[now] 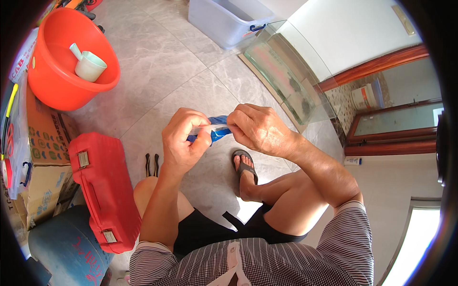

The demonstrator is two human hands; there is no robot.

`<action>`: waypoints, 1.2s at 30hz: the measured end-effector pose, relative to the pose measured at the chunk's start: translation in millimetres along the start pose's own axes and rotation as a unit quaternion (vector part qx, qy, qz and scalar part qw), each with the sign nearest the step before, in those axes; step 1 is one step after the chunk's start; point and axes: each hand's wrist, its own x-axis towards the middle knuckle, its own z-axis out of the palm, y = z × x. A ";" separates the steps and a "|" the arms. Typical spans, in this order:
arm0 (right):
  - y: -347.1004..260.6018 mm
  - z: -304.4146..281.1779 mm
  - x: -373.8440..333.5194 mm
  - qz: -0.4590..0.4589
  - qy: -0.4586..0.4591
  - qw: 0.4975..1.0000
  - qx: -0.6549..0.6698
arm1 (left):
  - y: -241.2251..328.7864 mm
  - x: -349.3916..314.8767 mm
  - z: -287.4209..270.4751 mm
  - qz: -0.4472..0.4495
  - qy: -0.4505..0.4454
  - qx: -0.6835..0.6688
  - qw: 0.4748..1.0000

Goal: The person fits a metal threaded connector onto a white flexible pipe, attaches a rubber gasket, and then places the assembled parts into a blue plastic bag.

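Both hands are raised over the floor in front of me, gripping a small blue plastic bag (220,133) with a clear, whitish strip along its upper edge. My left hand (181,139) pinches the strip's left end between thumb and curled fingers. At the other end, my right hand (261,128) has its fingers closed on the bag, and the back of that hand hides part of it. The strip is stretched between the two hands. Whatever the bag may contain cannot be made out.
A red tool case (107,190) stands at my left, with black tool handles (152,165) on the floor beside it. Farther off are an orange tub (57,90) holding a pale dipper (89,66), a clear storage bin (214,26) and a glass tank (286,81).
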 end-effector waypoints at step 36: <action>2.8 -12.1 -1.7 0.025 -0.014 0.998 -0.063 | -28.0 -3.9 -26.5 -0.174 0.046 -0.132 0.975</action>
